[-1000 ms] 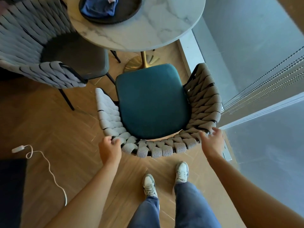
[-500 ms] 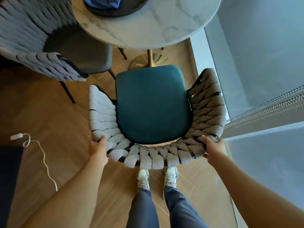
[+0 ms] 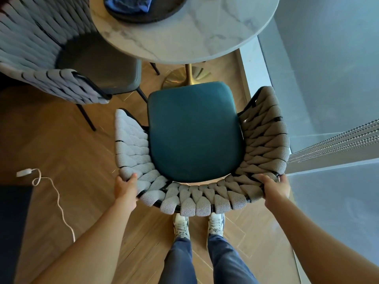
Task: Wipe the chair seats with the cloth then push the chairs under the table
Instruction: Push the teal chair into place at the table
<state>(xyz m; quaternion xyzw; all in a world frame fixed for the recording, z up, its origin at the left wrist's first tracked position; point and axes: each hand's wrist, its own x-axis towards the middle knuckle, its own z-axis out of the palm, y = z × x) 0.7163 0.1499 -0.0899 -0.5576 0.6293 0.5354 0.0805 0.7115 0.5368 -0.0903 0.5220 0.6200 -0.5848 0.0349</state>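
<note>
Both hands, left hand (image 3: 125, 188) and right hand (image 3: 275, 188), grip the woven backrest (image 3: 202, 198) of the teal-seated chair (image 3: 193, 134), a rigid frame likely light enough to slide.

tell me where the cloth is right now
In the head view the blue cloth lies bunched in the dark round tray on the marble table, at the top edge, beyond the teal chair; neither hand touches it.

Chair (image 3: 196, 203) back woven cloth, seat (image 3: 194, 132) matt leatherette; table (image 3: 205, 31) marble; floor (image 3: 51, 140) wood.
</note>
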